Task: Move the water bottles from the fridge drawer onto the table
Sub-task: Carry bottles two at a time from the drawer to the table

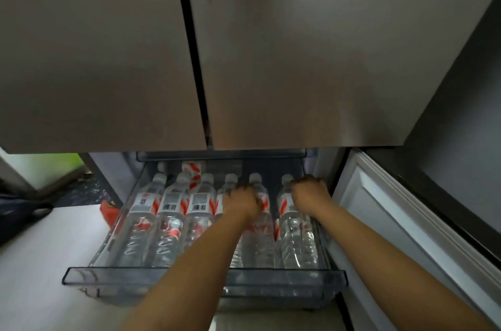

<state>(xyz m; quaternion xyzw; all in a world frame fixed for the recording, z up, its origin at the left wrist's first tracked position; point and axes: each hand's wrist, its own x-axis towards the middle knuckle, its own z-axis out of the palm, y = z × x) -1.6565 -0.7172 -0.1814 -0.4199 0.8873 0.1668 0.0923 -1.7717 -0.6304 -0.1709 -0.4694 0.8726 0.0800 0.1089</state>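
The clear fridge drawer (203, 277) is pulled out at the 6 o'clock part of the view, under two big grey fridge doors (298, 59) that fill the whole upper half. The water bottles (170, 211) lie on their sides in a row inside it, caps pointing away toward 12 o'clock, with red and white labels. At least six in the top row, and red bits showing through underneath hint at more below, but that layer is too murky to count. One more labelled bottle (191, 169) sits further back at 12 o'clock of the row, half hidden in shadow.

Both arms reach in from the bottom edge. The left hand (241, 202) is knuckles up over the fourth and fifth bottles from the left, fingers curled down around the fifth bottle (257, 235) as far as I can see. It's blurry and the fingertips are hidden, so I honestly can't tell how firm that grip is. The right hand (309, 193) is curled over the neck end of the rightmost bottle (295, 238), looks like it has hold of it.

At 9 o'clock there's a pale floor (48, 263), something dark (19, 214) cut off by the edge, and a red thing (109, 212) tucked beside the drawer, can't make out what.
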